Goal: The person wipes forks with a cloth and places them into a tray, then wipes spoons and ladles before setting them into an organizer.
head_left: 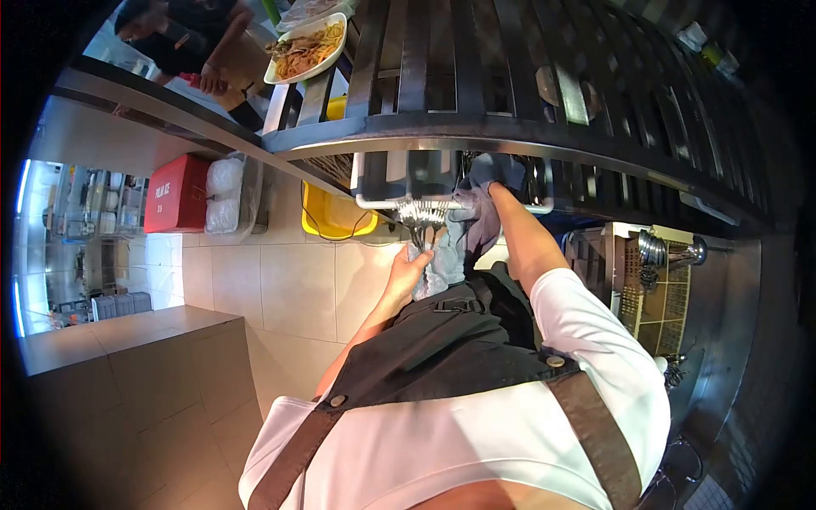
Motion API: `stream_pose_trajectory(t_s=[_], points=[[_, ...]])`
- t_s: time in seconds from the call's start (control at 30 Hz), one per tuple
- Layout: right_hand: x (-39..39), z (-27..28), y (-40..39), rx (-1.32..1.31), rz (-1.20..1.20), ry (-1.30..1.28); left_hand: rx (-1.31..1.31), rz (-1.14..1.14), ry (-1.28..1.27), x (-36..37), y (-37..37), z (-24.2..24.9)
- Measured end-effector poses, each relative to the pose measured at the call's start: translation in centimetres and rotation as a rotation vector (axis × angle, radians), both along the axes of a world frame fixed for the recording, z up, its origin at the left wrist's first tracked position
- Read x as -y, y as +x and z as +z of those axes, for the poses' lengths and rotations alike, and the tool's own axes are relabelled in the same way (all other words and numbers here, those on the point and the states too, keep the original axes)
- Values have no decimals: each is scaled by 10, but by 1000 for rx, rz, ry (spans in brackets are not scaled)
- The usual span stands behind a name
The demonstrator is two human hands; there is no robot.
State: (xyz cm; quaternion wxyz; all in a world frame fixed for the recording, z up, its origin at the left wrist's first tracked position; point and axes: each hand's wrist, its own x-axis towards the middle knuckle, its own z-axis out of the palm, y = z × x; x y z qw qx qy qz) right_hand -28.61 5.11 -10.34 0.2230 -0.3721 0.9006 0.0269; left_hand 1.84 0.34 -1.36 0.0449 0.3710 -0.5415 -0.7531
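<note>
My left hand point(411, 270) is closed around the handles of a bunch of forks point(422, 212), tines pointing away from me. A pale, damp-looking cloth point(444, 262) lies against the handles and my palm. My right hand point(491, 180) reaches beneath the slatted shelf, bunched in a grey cloth point(480, 219) that hangs down toward my waist; its fingers are mostly covered. Just beyond both hands is a white-rimmed tray point(367, 202), partly under the shelf. More cutlery shows dimly at its right side, in shadow.
Above the tray runs a metal slatted shelf point(408, 127) carrying a plate of food point(308, 53). A yellow bin point(340, 223) and a red box point(176, 194) stand to the left. Ladles point(653, 251) hang at right over a yellow crate point(665, 310). Another person point(191, 42) stands beyond the shelf.
</note>
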Motion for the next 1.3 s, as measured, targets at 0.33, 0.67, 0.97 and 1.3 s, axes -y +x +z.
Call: stream_pose_trajectory(t_s=[0.33,0.67,0.97,1.3], points=[[-37,65,-6,210,78,-63,5,75,162,8,-10,-8],[-64,108,121,426,21,-856,-130,-56,37,5,-35,-6],[-72,158,122,-188,-78,-631,-169,-136,-36,-5,-29,1],[-70,159,130,-15,125,-703,-193,-109,39,-9,-31,22]])
